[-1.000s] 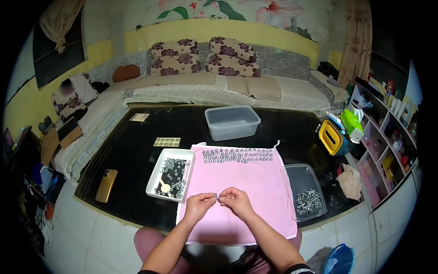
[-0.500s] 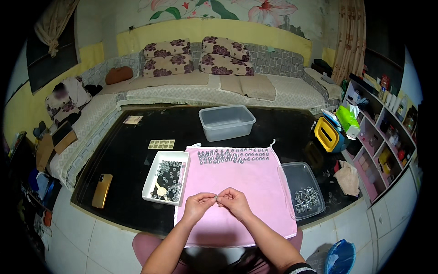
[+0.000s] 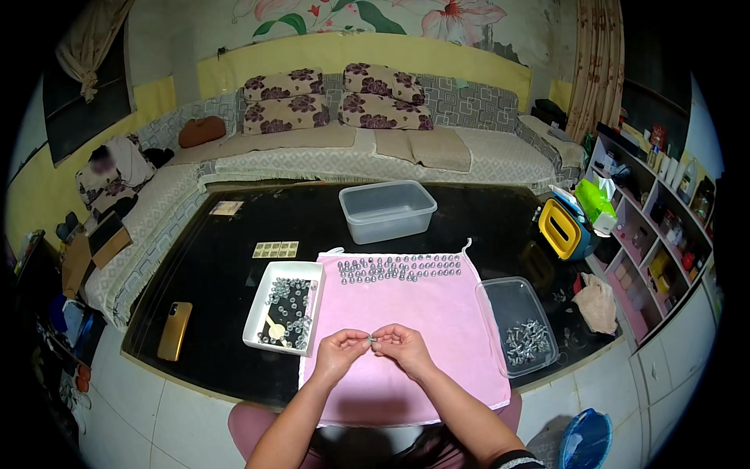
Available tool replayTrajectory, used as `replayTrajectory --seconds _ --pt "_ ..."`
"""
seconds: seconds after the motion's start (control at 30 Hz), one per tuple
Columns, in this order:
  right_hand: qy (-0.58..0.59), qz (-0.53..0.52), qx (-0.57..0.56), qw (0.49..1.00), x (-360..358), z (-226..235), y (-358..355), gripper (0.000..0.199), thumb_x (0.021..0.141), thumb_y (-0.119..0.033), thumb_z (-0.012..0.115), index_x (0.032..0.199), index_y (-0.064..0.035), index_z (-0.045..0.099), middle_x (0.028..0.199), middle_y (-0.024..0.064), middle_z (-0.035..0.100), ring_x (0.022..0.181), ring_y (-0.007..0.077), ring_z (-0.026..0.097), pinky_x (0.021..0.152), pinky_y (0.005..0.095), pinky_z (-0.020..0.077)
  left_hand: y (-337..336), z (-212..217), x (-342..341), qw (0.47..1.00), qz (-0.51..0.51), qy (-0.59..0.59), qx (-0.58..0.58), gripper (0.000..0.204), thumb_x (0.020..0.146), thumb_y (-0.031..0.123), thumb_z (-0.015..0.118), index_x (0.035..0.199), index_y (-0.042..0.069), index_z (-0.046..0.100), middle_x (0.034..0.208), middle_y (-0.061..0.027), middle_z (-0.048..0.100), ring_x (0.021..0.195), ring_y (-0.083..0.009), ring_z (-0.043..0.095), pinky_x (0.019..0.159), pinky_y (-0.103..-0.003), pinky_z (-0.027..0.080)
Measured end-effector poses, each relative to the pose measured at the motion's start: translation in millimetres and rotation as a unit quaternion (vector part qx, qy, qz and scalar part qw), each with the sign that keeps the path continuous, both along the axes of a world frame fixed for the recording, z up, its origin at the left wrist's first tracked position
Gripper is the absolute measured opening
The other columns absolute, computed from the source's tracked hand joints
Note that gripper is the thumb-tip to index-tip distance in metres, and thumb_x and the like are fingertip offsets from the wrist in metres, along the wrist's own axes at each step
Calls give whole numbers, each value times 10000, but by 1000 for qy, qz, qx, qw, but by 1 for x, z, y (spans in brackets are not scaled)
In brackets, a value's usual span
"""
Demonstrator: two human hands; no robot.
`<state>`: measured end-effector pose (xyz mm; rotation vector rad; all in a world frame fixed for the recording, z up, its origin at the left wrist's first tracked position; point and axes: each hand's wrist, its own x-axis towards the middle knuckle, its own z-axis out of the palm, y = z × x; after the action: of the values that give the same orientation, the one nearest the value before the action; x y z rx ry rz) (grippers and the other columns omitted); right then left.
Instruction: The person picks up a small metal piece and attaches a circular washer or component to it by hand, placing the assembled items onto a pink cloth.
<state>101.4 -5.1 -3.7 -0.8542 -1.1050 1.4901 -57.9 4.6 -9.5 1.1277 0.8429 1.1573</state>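
Note:
My left hand [image 3: 341, 353] and my right hand [image 3: 401, 349] meet over the pink cloth [image 3: 437, 313], both with fingers pinched. Between their fingertips sits a small silvery metal piece [image 3: 371, 339], too small to tell its exact kind. Farther back on the cloth stand several rows of small silvery rounded pieces [image 3: 398, 267]. Left of my hands is a white tray [image 3: 251, 334] holding loose shiny round pieces [image 3: 291, 293] and a pale spoon-like thing [image 3: 275, 328]. To the right, a clear plastic tub [image 3: 500, 293] holds a heap of metal screws [image 3: 528, 344].
A larger clear plastic box [image 3: 388, 215] stands at the back of the black table [image 3: 211, 258]. On the left lie a gold phone [image 3: 174, 331] and a stamped-looking sheet [image 3: 275, 249]. At the right are a yellow-and-blue box [image 3: 561, 230], a beige cloth [image 3: 595, 305] and a shelf unit [image 3: 641, 234].
My hands stay in nearly the same place, still pinched together. A little more of the small metal piece shows between the fingertips now.

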Motion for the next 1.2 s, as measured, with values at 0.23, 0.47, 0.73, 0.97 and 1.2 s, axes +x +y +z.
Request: replayTrajectory --seconds 0.23,0.47,0.73,0.97,1.2 --pt "-17 -4 -12 1000 0 -1 1 142 808 -75 578 914 18 570 830 71 608 706 99 564 635 210 475 -1 3 2 1000 3 -3 10 163 763 -1 614 921 -27 583 830 -89 622 755 -109 589 688 -212 480" --pt "-100 -2 -26 995 0 -5 3 146 832 -121 555 873 18 578 757 56 601 659 92 557 583 212 467 -3 7 2 1000 16 3 0 148 772 2 603 916 -33 587 830 -98 621 756 -119 589 694 -222 486" --pt "-69 7 -11 998 0 -7 2 156 844 -152 544 867 2 553 738 58 584 638 95 549 564 209 459 -3 7 3 1000 18 2 -4 137 777 -6 593 912 -30 587 819 -86 617 756 -116 585 699 -220 482" --pt "-45 -16 14 999 -5 -3 -2 167 846 -147 541 922 0 518 713 55 572 600 89 537 531 212 456 -2 5 2 1000 23 3 -6 129 778 0 595 905 -22 590 798 -56 608 738 -91 565 699 -212 474" --pt "-92 -38 40 994 -8 3 -6 151 847 -145 537 912 -9 527 684 41 563 588 79 530 520 206 449 -2 6 2 1000 21 -6 -2 136 780 -12 585 915 -26 577 825 -63 599 750 -98 573 695 -205 486"
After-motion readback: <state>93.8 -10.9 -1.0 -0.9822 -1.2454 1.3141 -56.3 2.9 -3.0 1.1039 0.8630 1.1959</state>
